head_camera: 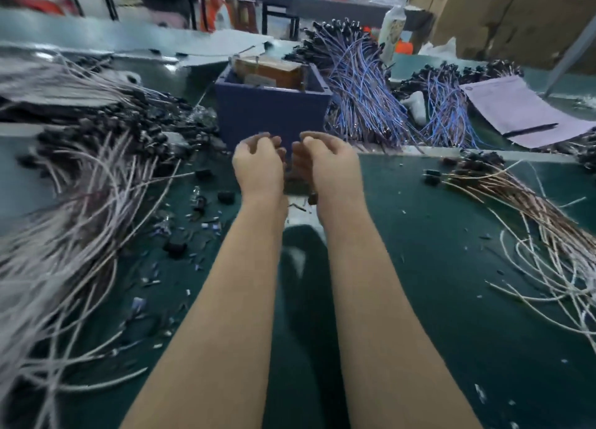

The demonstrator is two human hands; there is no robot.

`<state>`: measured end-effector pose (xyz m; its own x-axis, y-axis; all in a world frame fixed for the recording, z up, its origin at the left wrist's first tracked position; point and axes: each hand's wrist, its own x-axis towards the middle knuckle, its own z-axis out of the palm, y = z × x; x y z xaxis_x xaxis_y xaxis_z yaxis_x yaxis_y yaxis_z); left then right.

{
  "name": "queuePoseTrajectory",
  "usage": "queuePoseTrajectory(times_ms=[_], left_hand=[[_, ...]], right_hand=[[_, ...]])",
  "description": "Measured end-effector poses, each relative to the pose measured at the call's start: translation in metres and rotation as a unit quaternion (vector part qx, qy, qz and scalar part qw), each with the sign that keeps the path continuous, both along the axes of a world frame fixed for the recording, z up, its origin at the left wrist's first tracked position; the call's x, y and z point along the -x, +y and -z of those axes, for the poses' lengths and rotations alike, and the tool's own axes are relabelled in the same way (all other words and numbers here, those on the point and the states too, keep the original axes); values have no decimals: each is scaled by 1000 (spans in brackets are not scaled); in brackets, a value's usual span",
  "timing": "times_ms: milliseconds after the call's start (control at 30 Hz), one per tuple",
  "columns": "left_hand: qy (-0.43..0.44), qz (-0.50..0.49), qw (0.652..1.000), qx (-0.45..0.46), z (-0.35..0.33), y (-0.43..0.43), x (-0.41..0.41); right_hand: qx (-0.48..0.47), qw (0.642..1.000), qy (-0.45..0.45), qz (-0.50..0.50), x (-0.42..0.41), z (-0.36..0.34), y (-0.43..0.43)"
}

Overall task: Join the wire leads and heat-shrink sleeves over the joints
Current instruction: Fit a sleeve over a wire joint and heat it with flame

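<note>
Both hands are raised over the green counter [435, 251], side by side and nearly touching. The left hand [258, 167] and right hand [329, 167] face each other with the fingers [263, 139] curled inward toward the gap between them. Motion blur hides that gap, so whether the fingers pinch anything cannot be told.

Container:
- A dark blue box [271, 115], open at the top, stands just beyond the fingertips.
- Inside it sits a brown block [267, 70] that rises above the rim. Its kind cannot be made out.

Task items:
- To the left of the fingers lies a large heap of pale wire leads [80, 186] with dark ends, spreading toward the near edge of the counter.
- To the right of the fingers lies a fan of brown and white leads [532, 209], also dark at the ends nearest the hands.
- Beyond and right of the fingers, touching the box's right wall, is a bundle of blue wires [361, 83]. A second blue bundle [442, 112] lies further right.
- Small black pieces [225, 198] and pale offcuts lie scattered on the counter below and left of the left hand.

Other items:
- Far right of the fingers, a pen [529, 129] rests on a printed sheet [516, 105].
</note>
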<state>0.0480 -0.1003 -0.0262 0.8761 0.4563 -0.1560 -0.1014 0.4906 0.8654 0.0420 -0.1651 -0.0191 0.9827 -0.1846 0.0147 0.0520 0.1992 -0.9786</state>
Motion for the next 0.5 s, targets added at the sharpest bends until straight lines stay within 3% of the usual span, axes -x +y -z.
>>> queuePoseTrajectory(times_ms=[100,200,400,500], left_hand=[[25,-34,998,42,12,28,3],[29,-107,993,-29,25,45,1],[8,-170,969,-180,37,43,0],[8,-176,967,-182,37,42,2]], right_hand=[[135,990,-19,-30,-3,11,42],[235,970,-66,-20,-3,21,66],[273,958,-89,3,-9,40,61],[257,962,-80,34,-10,44,59]])
